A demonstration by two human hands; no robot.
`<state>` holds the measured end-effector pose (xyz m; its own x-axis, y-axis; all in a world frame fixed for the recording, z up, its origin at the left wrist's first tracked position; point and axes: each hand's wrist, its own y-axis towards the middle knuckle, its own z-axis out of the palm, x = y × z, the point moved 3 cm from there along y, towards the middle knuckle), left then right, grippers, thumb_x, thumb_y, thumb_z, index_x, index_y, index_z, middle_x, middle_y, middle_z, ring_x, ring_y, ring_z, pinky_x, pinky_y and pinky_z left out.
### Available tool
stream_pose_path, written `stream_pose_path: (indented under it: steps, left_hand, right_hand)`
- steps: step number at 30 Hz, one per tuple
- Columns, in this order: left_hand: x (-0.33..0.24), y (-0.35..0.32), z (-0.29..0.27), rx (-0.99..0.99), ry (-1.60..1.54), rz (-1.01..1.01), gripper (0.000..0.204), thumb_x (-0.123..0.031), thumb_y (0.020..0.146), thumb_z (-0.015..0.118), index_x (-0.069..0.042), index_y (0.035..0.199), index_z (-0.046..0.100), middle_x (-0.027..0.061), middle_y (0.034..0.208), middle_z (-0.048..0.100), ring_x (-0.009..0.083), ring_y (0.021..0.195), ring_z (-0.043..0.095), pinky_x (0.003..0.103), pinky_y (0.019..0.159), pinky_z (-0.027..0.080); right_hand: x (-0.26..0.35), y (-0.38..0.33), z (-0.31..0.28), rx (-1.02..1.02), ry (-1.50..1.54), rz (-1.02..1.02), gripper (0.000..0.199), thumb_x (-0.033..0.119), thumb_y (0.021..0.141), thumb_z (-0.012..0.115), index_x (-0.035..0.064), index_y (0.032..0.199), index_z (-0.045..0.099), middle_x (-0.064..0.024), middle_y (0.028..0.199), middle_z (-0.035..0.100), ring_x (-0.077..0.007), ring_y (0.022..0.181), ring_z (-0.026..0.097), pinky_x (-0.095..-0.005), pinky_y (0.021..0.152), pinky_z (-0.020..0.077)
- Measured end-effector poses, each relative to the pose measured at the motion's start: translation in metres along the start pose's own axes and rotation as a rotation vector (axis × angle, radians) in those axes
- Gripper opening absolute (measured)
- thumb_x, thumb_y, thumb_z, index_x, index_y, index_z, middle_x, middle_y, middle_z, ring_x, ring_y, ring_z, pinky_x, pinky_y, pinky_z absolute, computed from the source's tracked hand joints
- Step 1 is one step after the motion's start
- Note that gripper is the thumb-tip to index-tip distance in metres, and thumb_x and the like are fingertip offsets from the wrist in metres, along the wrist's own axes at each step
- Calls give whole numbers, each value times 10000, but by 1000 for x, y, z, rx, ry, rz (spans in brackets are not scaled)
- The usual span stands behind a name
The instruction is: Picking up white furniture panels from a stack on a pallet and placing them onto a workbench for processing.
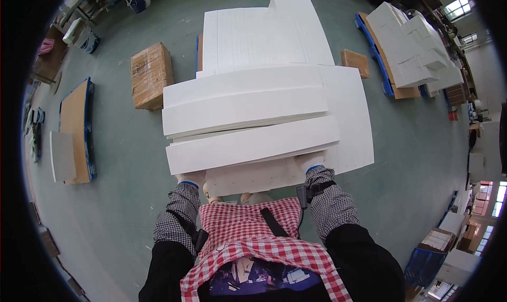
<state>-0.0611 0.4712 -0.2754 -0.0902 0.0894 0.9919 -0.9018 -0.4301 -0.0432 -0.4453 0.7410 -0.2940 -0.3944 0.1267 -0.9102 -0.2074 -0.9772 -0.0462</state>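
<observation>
Left hand [190, 178], right hand [310, 160], gloved, at near edge of white strip [252, 145]; fingers hidden, grip unclear.

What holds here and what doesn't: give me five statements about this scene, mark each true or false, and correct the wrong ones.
1. The left hand and right hand are at the near edge of the front white strip. True.
2. Both hands are bare. False: both wear white gloves with blue cuff trim.
3. The apron is red-and-white checked. True.
4. The large taped carton stands right of the central white stack. False: the carton stands left of it.
5. White pieces lie on the blue pallet at right. True.
</observation>
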Motion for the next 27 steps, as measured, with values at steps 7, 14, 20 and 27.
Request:
stream_pose_path:
  steps: [7, 14, 20, 27]
  left_hand:
    - [55, 24, 9, -630, 1540, 1019, 657, -576, 925, 296, -163, 1435, 324, 58, 1458, 365, 239, 1335, 361, 406, 1092, 310]
    - [90, 16, -6, -816, 1563, 1026, 859, -644, 899, 335, -79, 1507, 114, 145, 1548, 187, 335, 1425, 201, 459, 1148, 214]
    - [81, -80, -22, -1232, 1646, 1109, 821, -628, 906, 379, -56, 1474, 226, 163, 1368, 399, 297, 1157, 447, 431, 1009, 349]
    - [57, -183, -31, -1720, 2158, 763, 403, -496, 900, 521, -95, 884, 558, 2, 672, 458, 117, 565, 388, 300, 536, 317]
  right_hand:
    - [-102, 21, 5, 884, 1967, -248, 597, 503, 942, 349, 188, 1450, 351, -56, 1508, 336, -253, 1384, 296, -452, 1167, 153]
    - [-85, 8, 6, 1359, 2400, -103, 587, 551, 959, 273, 154, 1385, 353, -72, 1393, 325, -277, 1244, 338, -485, 1048, 197]
    - [-83, -43, -22, 2296, 3125, 1383, 646, 578, 925, 361, -3, 1133, 553, -189, 967, 615, -310, 808, 612, -441, 729, 518]
    - [-110, -148, -14, 2389, 2729, -250, 467, 474, 946, 450, 78, 708, 515, 5, 573, 432, -115, 444, 390, -285, 392, 324]
